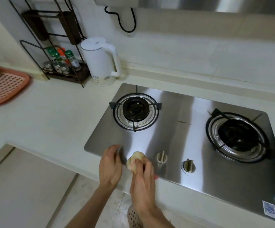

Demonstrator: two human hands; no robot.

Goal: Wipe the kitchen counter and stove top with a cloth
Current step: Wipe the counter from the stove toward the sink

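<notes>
Spreading away from the grip on all sides but the near one is the pale cream stone kitchen counter [51,122], w/ the brushed stainless-steel two-burner gas stove top [179,139] set into it; the grip sits over that steel sheet's near-left corner, prob. because a wipe starts easiest from an edge. Far beyond the grip stands the white plastic electric kettle [101,63], beside a dark wire spice rack [62,63], both well apart from it. Far left of the grip lies a pink perforated plastic tray [6,89]. Just right of the grip are two small round metal control knobs [161,157]. The right hand [143,178] has its fingers curled round a bunched beige cloth [136,159], balled up, likely for firmer pressure. The left hand [111,165] is just left of the cloth, fingers bent; whether it pinches any cloth I can't tell.
</notes>
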